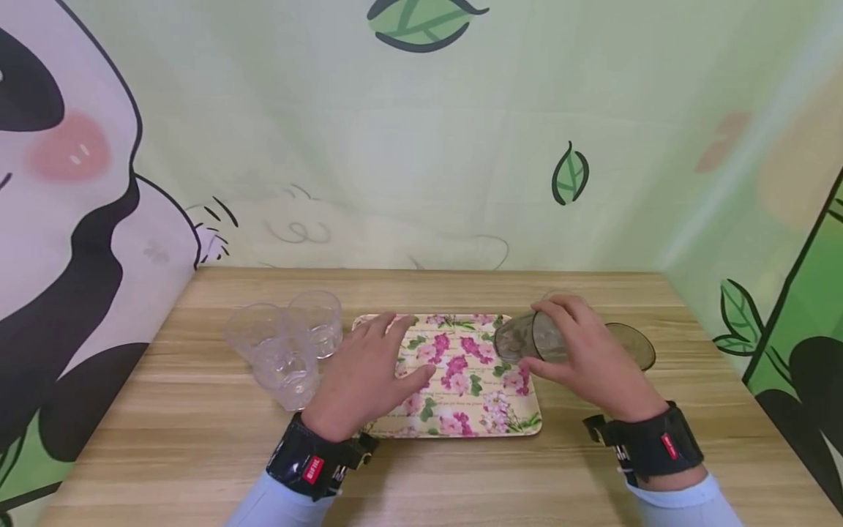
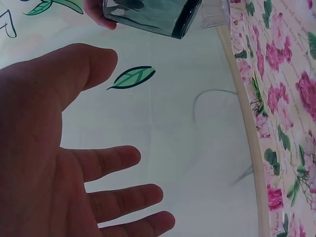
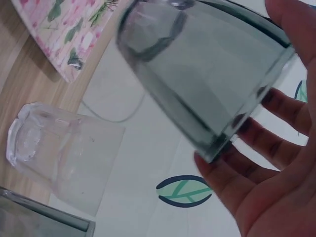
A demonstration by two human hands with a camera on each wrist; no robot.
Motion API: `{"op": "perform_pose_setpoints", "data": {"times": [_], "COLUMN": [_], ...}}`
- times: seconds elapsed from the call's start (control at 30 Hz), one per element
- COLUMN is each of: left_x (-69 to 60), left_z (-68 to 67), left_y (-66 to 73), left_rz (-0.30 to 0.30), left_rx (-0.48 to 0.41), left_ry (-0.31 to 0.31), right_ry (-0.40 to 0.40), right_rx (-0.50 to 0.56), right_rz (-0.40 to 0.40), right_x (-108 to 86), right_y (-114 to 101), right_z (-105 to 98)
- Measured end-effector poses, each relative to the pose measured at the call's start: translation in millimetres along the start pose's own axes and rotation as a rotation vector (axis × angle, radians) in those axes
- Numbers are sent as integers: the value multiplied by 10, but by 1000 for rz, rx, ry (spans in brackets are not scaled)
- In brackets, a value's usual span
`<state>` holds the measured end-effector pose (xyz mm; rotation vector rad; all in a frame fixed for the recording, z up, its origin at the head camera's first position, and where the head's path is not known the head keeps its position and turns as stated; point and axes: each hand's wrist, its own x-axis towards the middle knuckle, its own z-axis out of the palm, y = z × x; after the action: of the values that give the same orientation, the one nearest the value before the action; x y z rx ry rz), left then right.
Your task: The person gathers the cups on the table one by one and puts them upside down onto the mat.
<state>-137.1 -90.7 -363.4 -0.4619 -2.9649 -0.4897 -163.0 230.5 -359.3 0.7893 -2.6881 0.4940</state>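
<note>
Head: right grip (image 1: pixel 593 360) holds smoky, see-through, tapered cup (image 1: pixel 522 340).

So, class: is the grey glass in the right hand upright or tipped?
Tipped: the grey glass slants in the head view, its base pointing left across the floral tray, the right hand gripping its rim end.

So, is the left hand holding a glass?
No, the left hand has its fingers spread with nothing in them, while the right hand grips a gray glass.
</note>
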Motion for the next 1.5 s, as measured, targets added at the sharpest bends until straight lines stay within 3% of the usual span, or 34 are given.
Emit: {"op": "perform_pose_setpoints", "data": {"times": [0.23,0.77,1.3,1.5], "left_x": [7,-3,-16,-23], "left_z": [14,3,1,5], "left_y": [1,18,31,38], "left_rz": [14,61,85,78], "left_rx": [1,3,18,13], "left_ry": [16,24,44,36], "right_ry": [-29,-3,48,28], "right_rx": [4,24,26,40], "right_rz": [11,-20,-111,-86], "right_x": [7,28,67,75], "right_y": [-35,-146,-190,-222], "right_z": [-9,-15,69,82]}}
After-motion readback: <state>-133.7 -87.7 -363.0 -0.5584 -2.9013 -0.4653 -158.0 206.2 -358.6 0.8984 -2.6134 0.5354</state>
